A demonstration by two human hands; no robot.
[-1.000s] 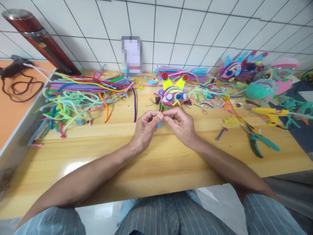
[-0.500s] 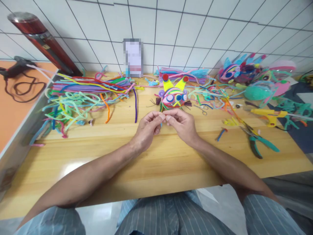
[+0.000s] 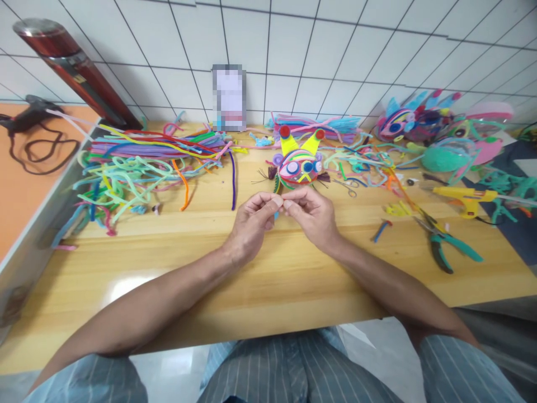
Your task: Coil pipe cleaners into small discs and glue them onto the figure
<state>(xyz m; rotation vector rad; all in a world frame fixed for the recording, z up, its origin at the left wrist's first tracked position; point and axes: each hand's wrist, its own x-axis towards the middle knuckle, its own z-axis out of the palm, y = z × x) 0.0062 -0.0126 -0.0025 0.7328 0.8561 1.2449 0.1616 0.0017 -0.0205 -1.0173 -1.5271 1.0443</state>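
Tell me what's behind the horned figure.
Behind the horned figure lies a bundle of pink, purple and blue pipe cleaners, with the tiled wall beyond. The horns partly cover them; anything directly behind its body is hidden.

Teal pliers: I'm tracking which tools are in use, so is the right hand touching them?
Apart. The head view shows bare tabletop between the right hand and the pliers, with a short blue piece lying there too.
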